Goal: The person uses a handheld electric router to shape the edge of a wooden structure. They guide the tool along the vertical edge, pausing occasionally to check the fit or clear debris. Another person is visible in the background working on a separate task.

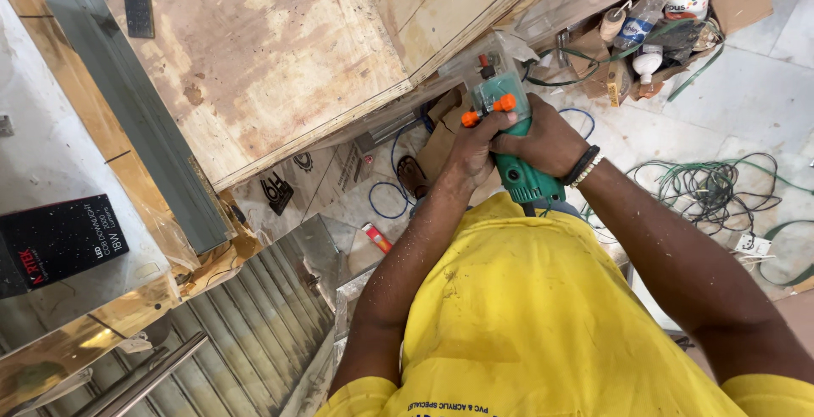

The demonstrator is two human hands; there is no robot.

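I see the green trimmer router (513,141) at the plywood desk (254,52) edge, below its corner. It looks rigid, compact and moderately heavy; I judge the motor body the proper grip. My left hand (471,150) is wrapped closed near the orange knobs (487,110); my right hand (547,141) is clamped around the body, both forearms angled inward.

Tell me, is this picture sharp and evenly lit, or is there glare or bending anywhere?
In the head view, both hands, left hand and right hand, and the green power tool look sharp under soft, even light with only faint shadows; the shiny metal sheet at lower left throws bright reflections; the plywood board edges lean and splay outward, a wide-lens effect; the tangled cables stay clear.
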